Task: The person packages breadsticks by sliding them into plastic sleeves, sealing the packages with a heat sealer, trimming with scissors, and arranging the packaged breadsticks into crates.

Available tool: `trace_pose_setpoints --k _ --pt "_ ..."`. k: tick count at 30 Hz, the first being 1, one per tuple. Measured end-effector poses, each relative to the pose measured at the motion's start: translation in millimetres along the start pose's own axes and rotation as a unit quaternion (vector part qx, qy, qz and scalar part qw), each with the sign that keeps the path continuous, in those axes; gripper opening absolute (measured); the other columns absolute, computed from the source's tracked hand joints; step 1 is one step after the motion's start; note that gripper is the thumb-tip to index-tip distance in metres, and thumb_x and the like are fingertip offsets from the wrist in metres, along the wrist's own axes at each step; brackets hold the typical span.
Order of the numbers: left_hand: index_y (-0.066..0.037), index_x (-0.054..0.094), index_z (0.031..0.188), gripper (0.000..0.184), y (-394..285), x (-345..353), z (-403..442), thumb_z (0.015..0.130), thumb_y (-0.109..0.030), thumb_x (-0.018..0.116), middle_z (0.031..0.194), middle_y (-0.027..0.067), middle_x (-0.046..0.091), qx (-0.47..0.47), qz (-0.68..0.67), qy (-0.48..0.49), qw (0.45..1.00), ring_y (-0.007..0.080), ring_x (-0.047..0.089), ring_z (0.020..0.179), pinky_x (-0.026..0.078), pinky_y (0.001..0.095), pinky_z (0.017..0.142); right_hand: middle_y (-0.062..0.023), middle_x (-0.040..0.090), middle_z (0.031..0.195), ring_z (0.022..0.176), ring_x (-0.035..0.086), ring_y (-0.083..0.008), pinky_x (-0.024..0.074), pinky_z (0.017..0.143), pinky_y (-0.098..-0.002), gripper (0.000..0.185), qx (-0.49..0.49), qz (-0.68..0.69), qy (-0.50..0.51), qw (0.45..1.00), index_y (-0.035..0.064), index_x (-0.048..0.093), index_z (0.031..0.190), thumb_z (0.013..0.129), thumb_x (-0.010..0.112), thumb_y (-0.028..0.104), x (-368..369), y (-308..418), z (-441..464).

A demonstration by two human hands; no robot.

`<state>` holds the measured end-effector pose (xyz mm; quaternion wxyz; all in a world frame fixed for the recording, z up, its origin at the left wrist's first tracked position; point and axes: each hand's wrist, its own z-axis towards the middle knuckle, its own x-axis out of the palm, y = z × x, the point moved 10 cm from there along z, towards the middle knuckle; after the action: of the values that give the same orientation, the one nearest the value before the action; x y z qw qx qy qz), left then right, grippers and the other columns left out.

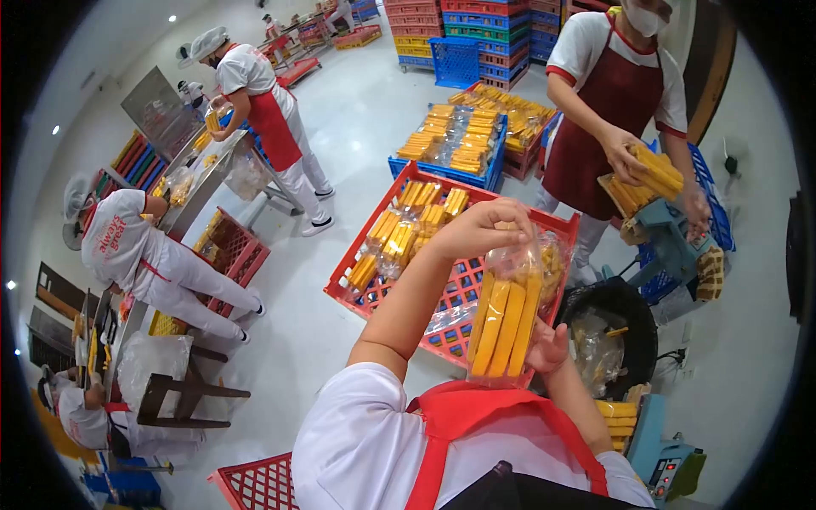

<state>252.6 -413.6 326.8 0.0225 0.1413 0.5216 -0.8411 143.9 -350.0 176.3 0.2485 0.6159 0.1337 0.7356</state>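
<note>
Left hand: my left hand (491, 229) is closed at the fingertips, pinching the gathered top of a clear bag of yellow sticks (508, 327).
Right hand: my right hand (551, 347) sits at the bag's lower right side; its visible fingers are loosely bent, but part of it is hidden behind the plastic, so I cannot tell how firmly it holds.
Bag: it hangs roughly upright in front of my red apron (489, 416), above the near side of the red crate (459, 299), the sticks standing lengthwise side by side.
Slip: with the weight low and my pinch up top, the film could slide through my fingertips, I judge, if the lower side went unsupported.
Breakage: a drop onto the crate's hard lattice could snap the sticks or split the film.
Crate: more bagged sticks (398, 242) lie inside, mostly at its far left; a hard landing there could crush some.
Bin: a black bin (643, 338) holding crumpled plastic stands just right of the crate, so a bag fumbled that way might fall in.
Across: a co-worker (595, 140) grips a bundle of sticks (656, 174) over a machine.
</note>
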Motion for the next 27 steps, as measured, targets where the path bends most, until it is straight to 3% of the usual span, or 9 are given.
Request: trace_pose_setpoints --k 7,10,12,14,16,19,22,24,27 --pt "-0.004 0.055 0.075 0.008 7.7 -5.5 20.5 0.074 0.003 0.052 0.097 0.0027 0.049 0.083 -0.18 -0.2 0.96 0.0165 0.04 0.104 0.028 0.0296 0.091 -0.0138 0.032 0.129 0.117 0.035 -0.0281 0.0313 0.094 -0.0448 0.076 -0.06 0.03 -0.092 0.994 0.0054 0.026 0.129 0.073 0.054 0.049 -55.1 15.8 -18.4" --pt "-0.003 0.052 0.104 0.029 16.4 -4.4 21.0 0.076 0.004 0.049 0.118 0.0054 0.041 0.066 -0.219 -0.271 0.935 0.0155 0.038 0.108 0.033 0.025 0.088 -0.0121 0.045 0.12 0.106 0.048 -0.0263 0.0419 0.085 -0.0419 0.058 -0.062 0.081 -0.079 0.992 0.0073 0.034 0.125 0.078 0.055 0.034 -36.1 30.5 -12.0" --pt "-0.008 0.023 0.129 0.059 12.7 -5.1 14.5 0.077 -0.005 0.052 0.133 0.0101 0.021 0.055 -0.178 -0.287 0.94 0.0209 0.029 0.119 0.026 0.0333 0.097 -0.0118 0.041 0.123 0.109 0.045 -0.0225 0.0384 0.089 -0.0379 0.057 -0.112 -0.041 -0.103 0.987 0.0048 0.031 0.126 0.079 0.055 0.026 -27.3 56.2 -9.5" --pt "-0.009 -0.003 0.134 0.083 15.2 12.7 9.2 0.075 -0.007 0.056 0.135 0.0142 0.016 0.014 -0.085 -0.236 0.968 0.0235 0.024 0.122 0.025 0.0349 0.097 -0.0111 0.04 0.124 0.111 0.044 -0.0209 0.0363 0.091 -0.0354 0.058 -0.177 -0.175 -0.176 0.952 0.0042 0.028 0.128 0.08 0.054 0.025 -19.5 82.2 -8.7" --pt "-0.007 -0.006 0.133 0.09 41.2 54.3 -1.1 0.071 -0.005 0.059 0.134 0.016 0.018 -0.094 -0.181 -0.172 0.964 0.0243 0.025 0.123 0.026 0.0346 0.097 -0.0104 0.038 0.125 0.113 0.042 -0.0193 0.0342 0.093 -0.0329 0.059 -0.23 -0.301 -0.243 0.893 0.0037 0.025 0.129 0.08 0.053 0.024 -14.7 105.6 -10.6" --pt "-0.007 -0.013 0.132 0.1 46.2 68.0 -10.4 0.067 -0.003 0.063 0.126 0.0146 0.03 -0.059 -0.171 -0.203 0.962 0.023 0.037 0.114 0.034 0.0328 0.092 -0.0095 0.037 0.125 0.114 0.038 -0.0187 0.031 0.094 -0.0301 0.061 -0.269 -0.486 -0.225 0.801 0.004 0.021 0.13 0.082 0.053 0.024 4.5 116.8 -7.9" --pt "-0.01 -0.016 0.131 0.107 31.2 67.0 -15.1 0.065 -0.004 0.067 0.119 0.0111 0.037 -0.047 -0.22 -0.205 0.953 0.0207 0.043 0.106 0.038 0.033 0.088 -0.0105 0.038 0.124 0.115 0.038 -0.0208 0.0325 0.093 -0.0335 0.06 -0.352 -0.34 -0.168 0.856 0.0042 0.022 0.13 0.084 0.048 0.034 3.3 119.7 -17.4" --pt "-0.013 -0.012 0.132 0.111 10.8 68.9 -19.3 0.059 -0.002 0.071 0.12 0.0111 0.036 0.006 -0.262 -0.187 0.947 0.0225 0.042 0.109 0.038 0.0348 0.089 -0.0098 0.039 0.123 0.114 0.039 -0.0215 0.0359 0.09 -0.037 0.057 -0.268 -0.091 -0.279 0.918 0.0073 0.029 0.127 0.086 0.034 0.047 -42.3 92.6 -22.4" --pt "-0.012 -0.009 0.133 0.114 4.3 71.5 -24.8 0.057 -0.01 0.075 0.125 0.011 0.033 0.07 -0.257 -0.146 0.953 0.0247 0.039 0.113 0.035 0.0365 0.092 -0.0093 0.043 0.121 0.107 0.045 -0.0226 0.0413 0.083 -0.0396 0.061 -0.125 0.072 -0.192 0.971 0.0121 0.035 0.124 0.085 0.019 0.056 -28.2 44.3 -11.0"
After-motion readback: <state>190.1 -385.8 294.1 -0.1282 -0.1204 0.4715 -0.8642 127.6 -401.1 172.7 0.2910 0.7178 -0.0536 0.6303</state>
